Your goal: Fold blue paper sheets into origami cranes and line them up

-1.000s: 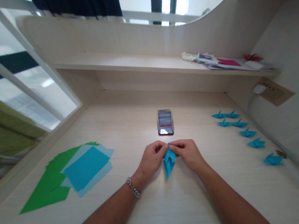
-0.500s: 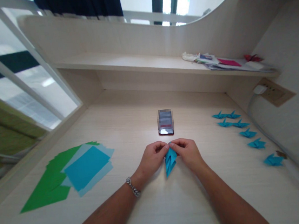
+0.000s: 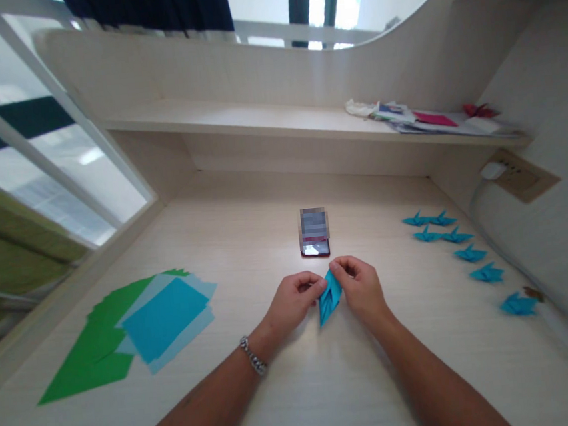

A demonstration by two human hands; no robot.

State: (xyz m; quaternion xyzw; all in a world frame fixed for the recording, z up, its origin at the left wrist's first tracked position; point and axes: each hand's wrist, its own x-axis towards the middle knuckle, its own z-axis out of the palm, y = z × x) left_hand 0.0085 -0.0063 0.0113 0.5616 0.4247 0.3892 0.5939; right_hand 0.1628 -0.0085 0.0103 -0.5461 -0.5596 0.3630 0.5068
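A partly folded piece of blue origami paper (image 3: 329,300), long and diamond-shaped, is held between both hands over the middle of the desk. Its lower point aims toward me. My left hand (image 3: 297,299) pinches the left edge between thumb and forefinger. At the upper right corner, my right hand (image 3: 361,286) grips the paper the same way. Part of the upper paper is hidden by the fingertips. Just beyond the hands lies a phone (image 3: 315,233) with its screen blurred out.
Left on the desk (image 3: 243,210) are blue paper sheets (image 3: 168,320) and fanned green sheets (image 3: 93,342). Several blue paper cranes (image 3: 470,253) line the right side, near a cable (image 3: 498,246) and wall socket (image 3: 529,174). A shelf (image 3: 254,117) bearing papers (image 3: 436,120) spans the back.
The folded paper has tilted, its top leaning further right. My right hand has moved slightly up and right, and my left fingertips now sit lower along the paper's left edge.
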